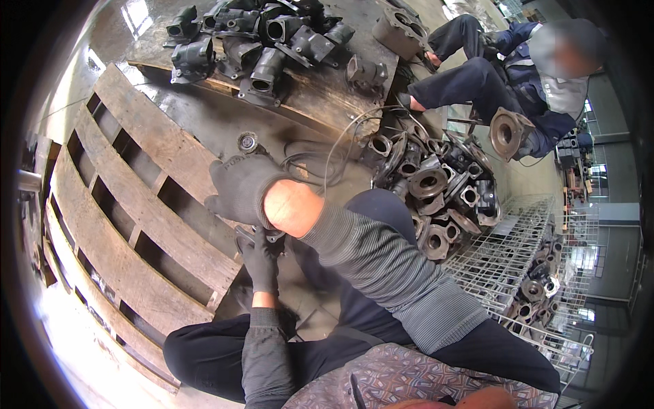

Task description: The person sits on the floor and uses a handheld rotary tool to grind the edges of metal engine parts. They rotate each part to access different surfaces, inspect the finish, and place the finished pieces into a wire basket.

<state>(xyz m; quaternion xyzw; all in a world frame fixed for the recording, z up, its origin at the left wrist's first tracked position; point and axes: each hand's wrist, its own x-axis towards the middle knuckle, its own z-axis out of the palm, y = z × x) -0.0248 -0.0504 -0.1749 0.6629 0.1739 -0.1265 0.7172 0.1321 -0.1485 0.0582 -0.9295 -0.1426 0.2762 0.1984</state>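
My left hand [261, 264], in a dark grey glove, is closed on the edge of a metal part [274, 236] low between my legs. Most of that part lies hidden under my right arm and hand. My right hand [238, 183], gloved alike, reaches across my body just beyond the left. Its fingers are curled downward, and whatever they grip is out of sight beneath the glove. A round metal piece with a ringed face [248, 142] shows just past my right hand, near the floor.
A slatted wooden pallet [139, 194] lies at left. Dark castings [266, 48] crowd a wooden platform [306, 102] ahead. To the right are a heap of flanged metal parts [430, 183], a wire basket [501, 255] and a seated co-worker [511, 75] holding a flanged part. Cables [330, 160] trail across the floor.
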